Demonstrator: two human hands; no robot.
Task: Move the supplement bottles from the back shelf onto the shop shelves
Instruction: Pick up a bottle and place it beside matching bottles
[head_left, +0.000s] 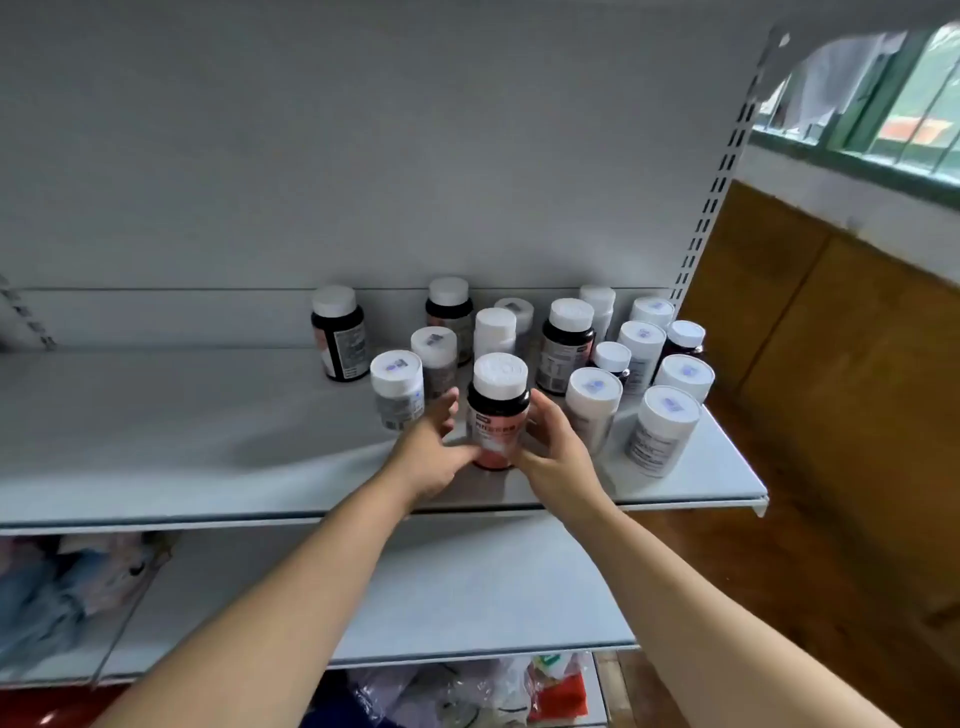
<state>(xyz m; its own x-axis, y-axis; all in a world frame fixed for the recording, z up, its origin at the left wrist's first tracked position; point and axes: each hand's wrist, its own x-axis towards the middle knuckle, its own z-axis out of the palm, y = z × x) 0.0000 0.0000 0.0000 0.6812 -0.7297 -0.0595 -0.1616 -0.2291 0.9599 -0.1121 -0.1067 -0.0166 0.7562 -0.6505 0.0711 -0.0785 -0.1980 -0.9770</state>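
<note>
A dark bottle with a pink label and white cap (497, 410) stands upright near the front of the grey shelf (208, 431). My right hand (550, 447) curls round its right side. My left hand (431, 447) lies at its left side with fingers loosely spread, its thumb side against the base. Behind and to the right stand several more white-capped supplement bottles, among them a white one (592, 410), a dark one (566, 345) and a white one at the shelf's right end (662, 431).
The shelf's left half is bare. A lower grey shelf (467, 587) sits below, with bagged goods (57, 587) at the left and packets (550, 691) underneath. A slotted upright (717, 192) borders the right, beside a wooden wall panel (841, 322).
</note>
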